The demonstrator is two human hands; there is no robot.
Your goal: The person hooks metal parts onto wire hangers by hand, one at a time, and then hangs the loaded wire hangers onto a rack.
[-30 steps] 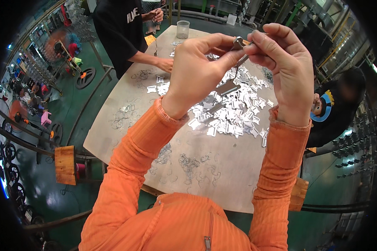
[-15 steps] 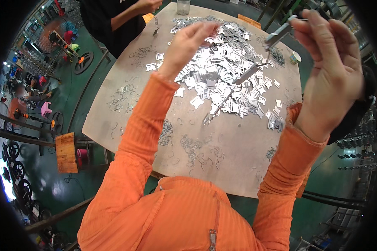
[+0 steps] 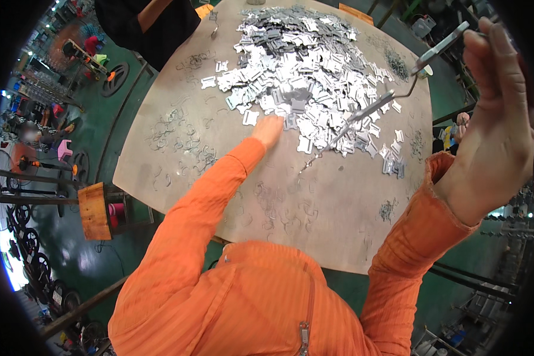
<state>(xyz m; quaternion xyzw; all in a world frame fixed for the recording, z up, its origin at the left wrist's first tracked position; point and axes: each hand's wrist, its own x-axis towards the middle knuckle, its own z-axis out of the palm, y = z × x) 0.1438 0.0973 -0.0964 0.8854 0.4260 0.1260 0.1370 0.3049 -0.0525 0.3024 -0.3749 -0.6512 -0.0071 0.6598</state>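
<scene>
My left hand (image 3: pixel 269 129) is down at the near edge of a heap of flat, shiny metal plates (image 3: pixel 314 77) with notched sides and slots. Its fingers are curled together beside a plate (image 3: pixel 290 121); the fingertips are hidden. Raised at the right, my right hand (image 3: pixel 486 127) pinches the top end of a chain of metal plates (image 3: pixel 371 107) joined by bent wire links. That chain slants down leftward in front of the heap, its lower end around the table's middle. Loose wire hooks (image 3: pixel 270 202) lie scattered on the near part of the table.
The pale table (image 3: pixel 338 237) fills the centre. More wire hooks (image 3: pixel 175 127) lie on its left, with another pile (image 3: pixel 396 64) at the far right. A person in black (image 3: pixel 151 26) stands at the far left. A wooden stool (image 3: pixel 93 210) stands left of the table.
My left hand has come down and nearer, from above the heap to its near edge. My right hand has moved a little right and lower, still holding the chain.
</scene>
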